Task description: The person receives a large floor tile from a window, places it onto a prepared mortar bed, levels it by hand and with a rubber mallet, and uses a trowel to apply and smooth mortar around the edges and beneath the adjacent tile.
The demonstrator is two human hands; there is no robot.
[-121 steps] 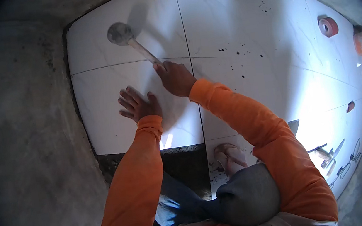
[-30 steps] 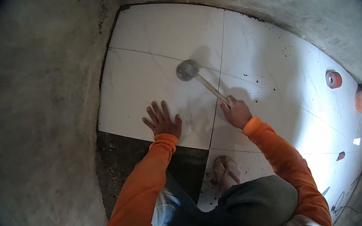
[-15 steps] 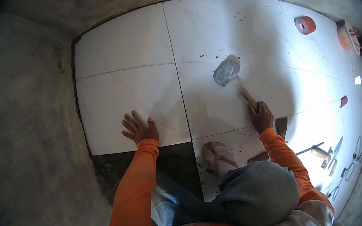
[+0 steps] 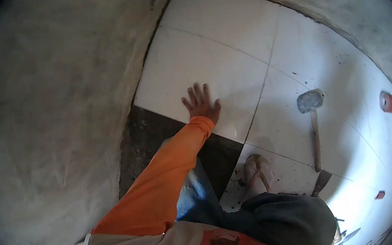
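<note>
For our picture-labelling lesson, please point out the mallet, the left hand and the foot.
Mallet (image 4: 314, 127): head view, on the handle.
Left hand (image 4: 202, 108): head view, on the back of the hand.
Foot (image 4: 255, 169): head view, on its upper side.

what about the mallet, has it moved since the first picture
Yes: the mallet has gone rightward, from left of the long dark tile joint to right of it.
</note>
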